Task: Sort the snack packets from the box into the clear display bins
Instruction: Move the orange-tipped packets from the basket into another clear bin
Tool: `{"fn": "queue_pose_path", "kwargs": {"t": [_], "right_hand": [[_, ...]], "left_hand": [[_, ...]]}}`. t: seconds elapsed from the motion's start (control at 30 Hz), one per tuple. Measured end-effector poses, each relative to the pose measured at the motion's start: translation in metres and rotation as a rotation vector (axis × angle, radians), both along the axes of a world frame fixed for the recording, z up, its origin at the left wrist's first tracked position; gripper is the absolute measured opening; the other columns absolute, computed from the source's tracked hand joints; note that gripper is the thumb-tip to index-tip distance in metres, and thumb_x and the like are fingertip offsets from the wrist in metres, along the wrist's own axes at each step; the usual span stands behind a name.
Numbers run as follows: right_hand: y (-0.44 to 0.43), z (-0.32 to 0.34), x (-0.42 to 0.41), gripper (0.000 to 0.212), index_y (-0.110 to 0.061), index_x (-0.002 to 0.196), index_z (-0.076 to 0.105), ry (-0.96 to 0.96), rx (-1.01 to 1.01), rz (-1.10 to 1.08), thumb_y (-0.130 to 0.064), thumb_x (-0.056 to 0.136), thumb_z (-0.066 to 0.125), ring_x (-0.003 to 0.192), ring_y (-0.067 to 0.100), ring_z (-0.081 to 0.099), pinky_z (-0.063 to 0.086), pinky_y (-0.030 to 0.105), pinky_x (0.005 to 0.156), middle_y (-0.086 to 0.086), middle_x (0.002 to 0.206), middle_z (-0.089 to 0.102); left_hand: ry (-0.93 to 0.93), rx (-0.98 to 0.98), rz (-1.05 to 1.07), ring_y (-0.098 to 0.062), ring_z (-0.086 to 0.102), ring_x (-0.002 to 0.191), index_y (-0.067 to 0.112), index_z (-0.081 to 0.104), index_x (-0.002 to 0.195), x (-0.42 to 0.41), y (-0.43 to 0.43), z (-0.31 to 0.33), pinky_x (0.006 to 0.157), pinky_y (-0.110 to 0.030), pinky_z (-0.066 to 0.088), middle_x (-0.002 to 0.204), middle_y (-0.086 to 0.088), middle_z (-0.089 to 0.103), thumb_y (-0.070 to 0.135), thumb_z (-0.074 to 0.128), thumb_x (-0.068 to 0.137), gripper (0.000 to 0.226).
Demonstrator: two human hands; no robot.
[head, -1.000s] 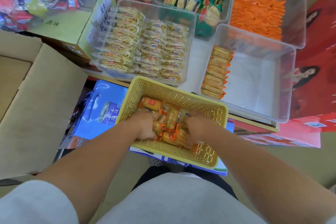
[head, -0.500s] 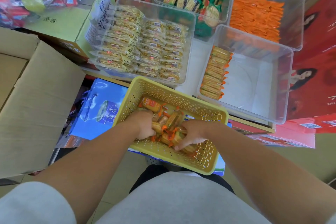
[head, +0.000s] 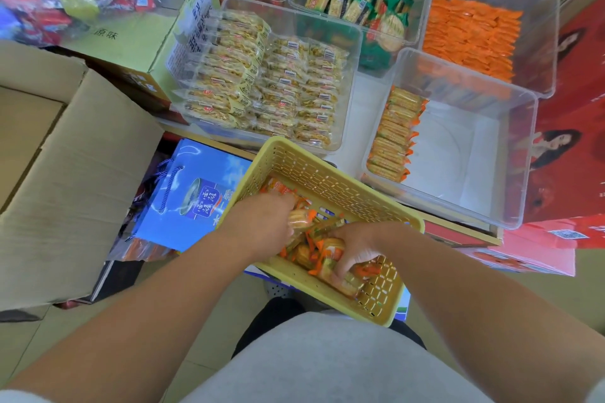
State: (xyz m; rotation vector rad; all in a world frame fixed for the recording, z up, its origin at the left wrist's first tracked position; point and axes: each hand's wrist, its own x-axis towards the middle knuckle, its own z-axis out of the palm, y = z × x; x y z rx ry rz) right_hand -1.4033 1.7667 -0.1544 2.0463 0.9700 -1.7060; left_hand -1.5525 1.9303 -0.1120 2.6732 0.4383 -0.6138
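Both hands are down inside the yellow slotted basket [head: 330, 173], near centre. The left hand [head: 262, 222] curls round orange-edged cracker packets [head: 307, 250] at the heap's left. The right hand [head: 357, 247] grips more at its near right. Just beyond, on the bench [head: 370, 91], a clear bin [head: 458, 203] holds one row of matching packets [head: 394, 134] along its left wall.

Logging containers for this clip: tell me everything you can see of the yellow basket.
The yellow basket is rectangular and looks like plastic, with slotted walls and floor and a solid rim. It sits skewed in front of the person, seemingly resting on a blue gift box, just short of the clear bin. Orange-trimmed cracker packets lie heaped in its near half, while the far half shows bare floor. The left hand and right hand reach inside, fingers curled on the packets.
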Motion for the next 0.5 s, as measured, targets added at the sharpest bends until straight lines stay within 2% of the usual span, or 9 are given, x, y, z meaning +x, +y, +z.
{"fn": "queue_pose_path", "kwargs": {"t": [0.1,0.23,0.37,0.5], "right_hand": [[0.004,-0.001,-0.003,0.127,-0.029,0.159,0.022,0.006,-0.022,0.003,-0.061,0.055,0.088,0.146,0.028,0.034,0.038,0.044,0.113,-0.001,0.162,0.03],[0.009,0.001,-0.009,0.131,-0.028,0.156,0.03,0.044,-0.05,0.022,-0.067,0.045,0.086,0.136,0.028,0.044,0.044,0.048,0.109,0.0,0.157,0.037],[0.005,0.001,-0.014,0.126,-0.03,0.157,0.027,0.033,-0.059,0.001,-0.06,0.052,0.09,0.142,0.027,0.038,0.04,0.045,0.111,-0.002,0.16,0.034],[-0.004,0.007,-0.014,0.117,-0.029,0.157,0.029,0.014,0.063,-0.203,-0.036,0.06,0.094,0.136,0.026,0.044,0.042,0.038,0.108,0.0,0.153,0.043]], "left_hand": [[-0.085,0.096,-0.021,-0.028,0.063,0.103,0.021,0.052,0.12,-0.018,-0.004,0.011,0.075,-0.037,0.044,0.117,-0.003,0.06,0.039,0.061,0.096,0.031],[-0.155,0.116,0.018,-0.024,0.061,0.106,0.025,0.051,0.131,-0.035,-0.003,0.008,0.083,-0.035,0.044,0.119,0.0,0.057,0.043,0.055,0.099,0.037],[-0.211,0.137,0.056,-0.025,0.063,0.097,0.022,0.054,0.126,-0.041,-0.007,0.0,0.073,-0.036,0.041,0.115,-0.001,0.057,0.042,0.055,0.099,0.034],[-0.243,0.139,0.108,-0.03,0.065,0.08,0.019,0.058,0.114,-0.041,-0.01,-0.003,0.061,-0.033,0.034,0.108,-0.003,0.059,0.04,0.06,0.096,0.028]]}}
